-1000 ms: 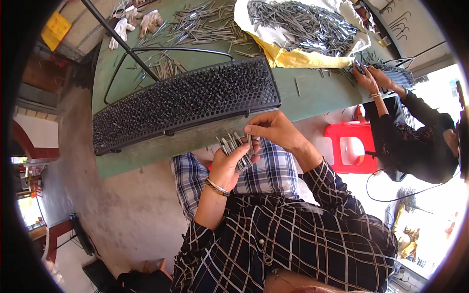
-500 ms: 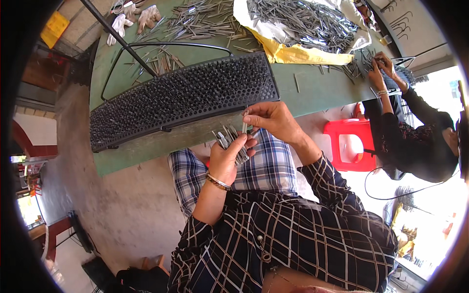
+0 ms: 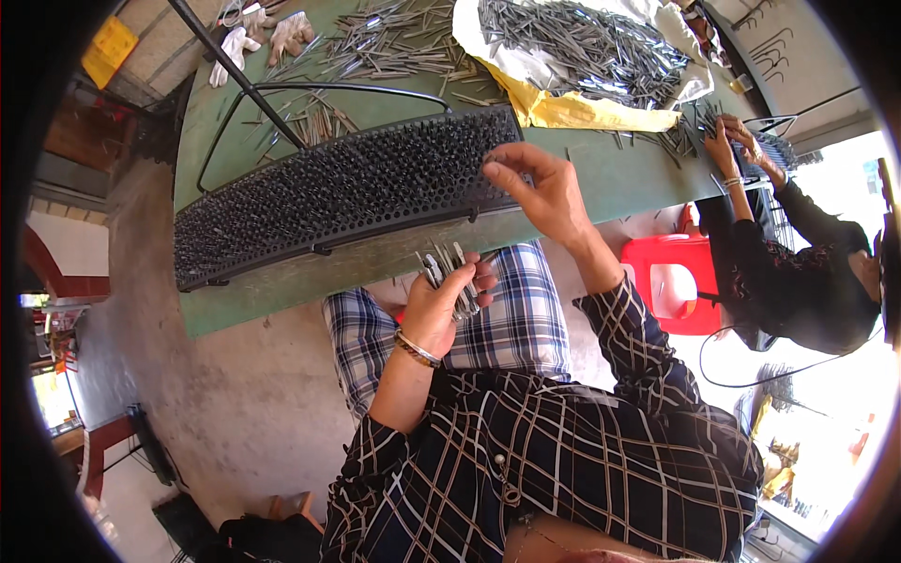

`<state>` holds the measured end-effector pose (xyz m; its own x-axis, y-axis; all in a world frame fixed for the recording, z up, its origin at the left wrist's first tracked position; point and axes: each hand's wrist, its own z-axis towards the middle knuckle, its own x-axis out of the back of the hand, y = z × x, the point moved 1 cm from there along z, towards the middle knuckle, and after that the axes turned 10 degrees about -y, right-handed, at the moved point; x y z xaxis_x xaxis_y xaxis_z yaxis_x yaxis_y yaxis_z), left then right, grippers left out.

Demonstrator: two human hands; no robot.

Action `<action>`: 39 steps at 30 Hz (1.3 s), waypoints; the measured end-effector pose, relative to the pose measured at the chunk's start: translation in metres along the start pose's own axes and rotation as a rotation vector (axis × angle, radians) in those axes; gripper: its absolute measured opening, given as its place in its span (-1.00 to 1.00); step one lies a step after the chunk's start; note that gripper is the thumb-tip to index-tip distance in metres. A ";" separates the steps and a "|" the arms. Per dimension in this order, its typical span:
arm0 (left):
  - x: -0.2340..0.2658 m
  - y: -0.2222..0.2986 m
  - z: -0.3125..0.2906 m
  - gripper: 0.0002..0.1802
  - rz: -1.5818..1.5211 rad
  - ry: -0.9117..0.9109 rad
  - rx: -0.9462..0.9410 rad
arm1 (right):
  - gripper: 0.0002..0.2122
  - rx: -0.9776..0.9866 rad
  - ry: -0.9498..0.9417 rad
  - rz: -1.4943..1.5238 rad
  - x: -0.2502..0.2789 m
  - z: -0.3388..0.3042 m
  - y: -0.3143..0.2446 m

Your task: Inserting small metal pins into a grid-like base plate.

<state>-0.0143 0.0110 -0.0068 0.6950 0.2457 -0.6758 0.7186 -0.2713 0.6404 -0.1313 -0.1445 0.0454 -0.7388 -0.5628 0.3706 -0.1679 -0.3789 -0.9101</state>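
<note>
A bundle of thin, silvery metal strips (image 3: 439, 269) is gripped in my left hand (image 3: 434, 305), its ends fanning out above the thumb, over my lap. My right hand (image 3: 547, 195) is at the right end of a long black perforated rack (image 3: 338, 188), thumb and forefinger pinched together against its holes. Whatever sits between those fingertips is too small and hidden to make out. Dark rod ends fill most of the rack's holes, while some holes at its right end and along its near edge show bare.
The rack stands on a green table (image 3: 601, 178) with a black metal frame (image 3: 253, 89) behind it. Loose metal strips (image 3: 404, 42) lie beyond, beside a heaped white and yellow sack (image 3: 591, 108). Gloves (image 3: 230, 56) lie far left. At right, a co-worker (image 3: 798, 253) handles strips near a red stool (image 3: 671, 281).
My right hand has moved up and away from the left hand, from holding a metal strip beside the bundle to the rack's right end. My left hand stays in place.
</note>
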 end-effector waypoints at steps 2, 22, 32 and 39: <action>-0.002 0.000 0.000 -0.79 -0.038 -0.037 0.046 | -0.81 -0.006 -0.008 -0.010 0.002 0.010 0.007; 0.001 0.001 -0.006 -0.77 -0.041 -0.081 0.080 | -0.86 0.121 -0.156 -0.249 -0.001 0.022 0.019; 0.000 0.003 -0.007 -0.77 -0.018 -0.093 0.082 | -0.89 0.352 -0.042 -0.560 -0.007 0.020 0.019; 0.000 0.002 -0.008 -0.76 -0.006 -0.106 0.070 | -0.89 0.285 0.011 -0.522 -0.010 0.015 0.023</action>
<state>-0.0129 0.0173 -0.0025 0.6816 0.1487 -0.7164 0.7163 -0.3353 0.6119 -0.1181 -0.1582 0.0235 -0.6126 -0.2417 0.7525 -0.3303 -0.7867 -0.5216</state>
